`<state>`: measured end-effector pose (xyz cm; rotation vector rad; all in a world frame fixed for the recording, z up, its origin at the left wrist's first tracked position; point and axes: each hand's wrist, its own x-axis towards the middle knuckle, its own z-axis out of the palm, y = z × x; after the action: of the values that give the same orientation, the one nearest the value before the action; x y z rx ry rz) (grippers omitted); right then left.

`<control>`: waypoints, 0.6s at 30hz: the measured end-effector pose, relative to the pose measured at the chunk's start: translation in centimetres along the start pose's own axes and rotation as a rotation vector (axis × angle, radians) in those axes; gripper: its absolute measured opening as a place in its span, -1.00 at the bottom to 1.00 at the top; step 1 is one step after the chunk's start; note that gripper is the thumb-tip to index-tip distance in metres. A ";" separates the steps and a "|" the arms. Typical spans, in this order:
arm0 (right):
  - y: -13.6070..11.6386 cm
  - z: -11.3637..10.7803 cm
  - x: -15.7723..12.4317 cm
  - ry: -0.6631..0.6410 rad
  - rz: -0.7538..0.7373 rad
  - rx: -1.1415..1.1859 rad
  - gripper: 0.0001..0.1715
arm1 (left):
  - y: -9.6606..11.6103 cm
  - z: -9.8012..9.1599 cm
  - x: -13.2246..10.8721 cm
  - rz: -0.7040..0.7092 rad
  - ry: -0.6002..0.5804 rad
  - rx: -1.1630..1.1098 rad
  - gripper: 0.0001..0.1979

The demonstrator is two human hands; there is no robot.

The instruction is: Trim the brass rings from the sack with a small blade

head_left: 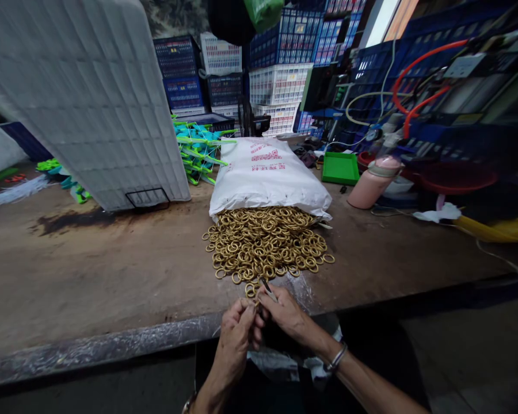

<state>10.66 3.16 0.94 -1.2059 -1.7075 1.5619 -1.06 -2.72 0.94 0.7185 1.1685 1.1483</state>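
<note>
Near the table's front edge, my left hand [240, 325] pinches a gold-coloured ring [257, 303], mostly hidden by the fingers. Close against it, my right hand [285, 310] is closed around a small knife [268, 289]; its slim dark tip points up toward the rings. The fingertips of both hands nearly meet. Just beyond them spreads a heap of gold-coloured rings [267, 241], spilling from the mouth of a white woven sack [267, 172] with red print. A few rings lie loose at the heap's edges.
A tall pale ribbed panel [90, 103] stands on the table [155, 276] at left, with bright green and turquoise plastic pieces [198, 149] behind it. To the right are a green tray [340, 168] and a pink bottle [375, 181]. Stacked crates [280, 83] line the back.
</note>
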 end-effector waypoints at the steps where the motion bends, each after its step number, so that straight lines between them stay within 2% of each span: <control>1: -0.1 0.0 0.0 0.006 -0.005 -0.002 -0.72 | 0.0 0.0 -0.1 0.005 -0.002 -0.013 -0.67; 12: 0.6 0.0 -0.2 0.056 -0.087 -0.228 -0.74 | 0.2 -0.3 0.0 0.069 0.022 -0.106 -0.72; 17: -0.1 0.3 -0.7 -0.039 -0.151 -0.347 -0.87 | 0.3 -0.2 -0.2 0.069 0.031 -0.035 -0.70; 18: -0.2 0.2 -0.8 -0.059 -0.164 -0.379 -0.85 | 0.3 -0.1 -0.3 0.065 0.034 -0.028 -0.70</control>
<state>10.77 2.34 1.27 -1.1653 -2.1513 1.2229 -1.30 -2.88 1.30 0.7232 1.1622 1.2330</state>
